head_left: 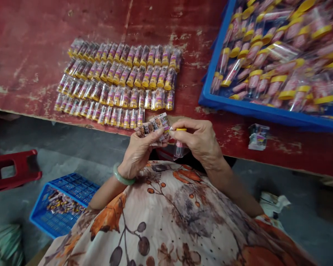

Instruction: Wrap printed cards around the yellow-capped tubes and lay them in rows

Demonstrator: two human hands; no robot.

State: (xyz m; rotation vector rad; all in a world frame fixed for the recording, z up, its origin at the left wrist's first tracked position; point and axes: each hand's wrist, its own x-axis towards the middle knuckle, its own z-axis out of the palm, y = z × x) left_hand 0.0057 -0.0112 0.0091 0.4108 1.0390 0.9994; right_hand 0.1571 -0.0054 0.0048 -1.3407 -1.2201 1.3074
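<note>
Pinching a small clear tube point(179, 147) with a yellow cap, the right hand point(198, 142) holds it upright just past the table's near edge in the head view. Its long axis stands nearly vertical, cap up, with the lower end hanging below the pressed-together fingers. The tube shows a little pink inside, just under the cap; the rest looks clear. The left hand point(138, 153), with a pale green bangle point(123, 175) at the wrist, pinches a fanned strip of printed labels point(153, 127) between thumb and fingers. The strip runs rightward and slightly up, its far end just beside the cap, so the right hand is the nearer to the tube. Ahead, rows of capped tubes point(119, 81) lie on the worn red table point(72, 22). To the right, a blue crate point(266, 109) holds many more, and a blue basket point(63, 192) sits on the floor at lower left.
</note>
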